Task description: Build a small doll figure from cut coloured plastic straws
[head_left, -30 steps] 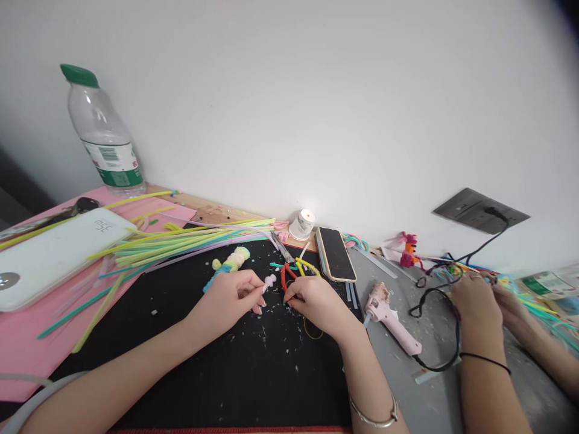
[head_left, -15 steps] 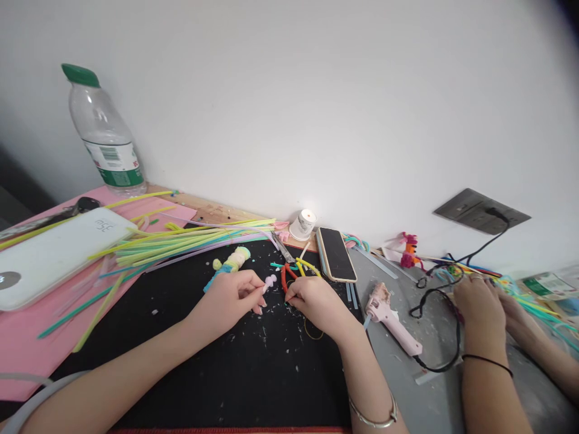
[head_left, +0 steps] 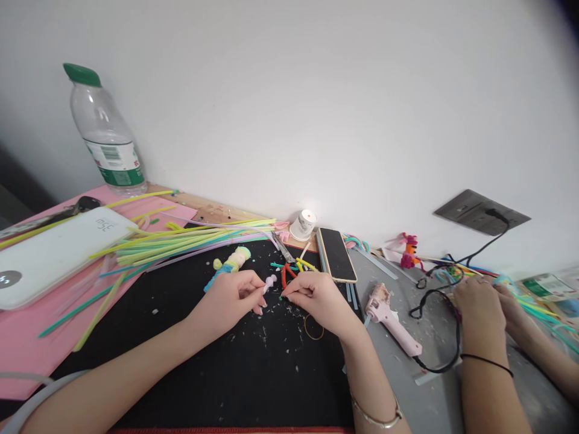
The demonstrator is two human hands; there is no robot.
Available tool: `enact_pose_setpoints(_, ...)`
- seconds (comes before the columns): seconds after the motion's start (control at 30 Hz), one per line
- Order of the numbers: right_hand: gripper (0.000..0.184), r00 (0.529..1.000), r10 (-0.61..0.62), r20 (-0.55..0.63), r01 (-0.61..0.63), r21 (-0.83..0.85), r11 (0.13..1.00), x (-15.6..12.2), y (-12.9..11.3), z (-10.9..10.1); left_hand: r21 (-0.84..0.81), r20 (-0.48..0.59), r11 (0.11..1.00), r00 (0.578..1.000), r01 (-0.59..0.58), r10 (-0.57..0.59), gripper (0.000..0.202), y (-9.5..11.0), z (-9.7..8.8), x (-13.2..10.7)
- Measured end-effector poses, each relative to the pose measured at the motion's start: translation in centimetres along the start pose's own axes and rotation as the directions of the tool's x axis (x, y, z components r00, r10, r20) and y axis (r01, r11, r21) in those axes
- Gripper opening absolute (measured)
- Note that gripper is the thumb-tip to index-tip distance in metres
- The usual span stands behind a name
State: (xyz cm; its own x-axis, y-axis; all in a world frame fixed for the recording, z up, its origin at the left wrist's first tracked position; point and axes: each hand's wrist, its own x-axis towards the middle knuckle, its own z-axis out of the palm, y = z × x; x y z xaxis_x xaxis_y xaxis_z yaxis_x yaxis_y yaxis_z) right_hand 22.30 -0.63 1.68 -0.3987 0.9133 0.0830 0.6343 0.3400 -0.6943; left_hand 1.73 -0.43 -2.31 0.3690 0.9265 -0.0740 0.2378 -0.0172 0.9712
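My left hand (head_left: 242,292) is closed in a pinch on a small lilac pipe-cleaner piece (head_left: 270,281), whose fuzzy end sticks out past the fingertips. Just right of it, my right hand (head_left: 312,296) pinches something tiny and green (head_left: 281,297), too small to make out. Behind the left hand lies a yellow, cream and blue fuzzy pipe-cleaner figure (head_left: 233,262), partly covered by that hand. Red-handled scissors (head_left: 284,248) lie beyond the right hand, which hides part of their handles. White scraps are scattered over the black mat (head_left: 235,374).
Pipe cleaners (head_left: 181,241), a white power bank (head_left: 63,253) and a plastic bottle (head_left: 108,138) are at left. A paper cup (head_left: 303,225) and phone (head_left: 338,256) stand behind. At right lie a corded pink glue gun (head_left: 393,322) and another person's hands (head_left: 479,304).
My right hand has shifted left, away from the scissors handles and closer to the lilac piece. A tiny green bit now shows at its fingertips. My left hand stays in place.
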Motion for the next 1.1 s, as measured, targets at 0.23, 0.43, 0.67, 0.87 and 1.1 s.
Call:
enact_pose_setpoints(0.23,0.016,0.973,-0.097,-0.209,0.097,-0.008,0.995,0.4,0.0,1.3,0.009,0.008,1.000,1.000,-0.001,0.001,0.020,0.0,0.0,-0.1)
enact_pose_setpoints(0.43,0.013,0.952,-0.178,-0.248,0.165,-0.075,0.984,0.5,0.4,2.3,0.011,0.010,1.000,1.000,-0.015,0.015,0.019,-0.1,0.0,-0.1)
enact_pose_setpoints(0.67,0.012,0.945,-0.224,-0.236,0.201,-0.118,0.972,0.6,0.5,2.4,0.007,0.007,1.000,1.000,-0.018,0.017,0.019,-0.2,0.1,-0.1)
enact_pose_setpoints(0.87,0.012,0.943,-0.236,-0.235,0.206,-0.147,0.968,0.4,0.4,2.5,-0.018,0.014,1.000,1.000,0.005,-0.005,0.020,0.0,0.0,-0.1)
enact_pose_setpoints(1.1,0.013,0.942,-0.242,-0.234,0.206,-0.167,0.964,0.5,0.4,2.6,-0.006,0.015,1.000,1.000,-0.007,0.007,0.021,-0.1,0.1,-0.1)
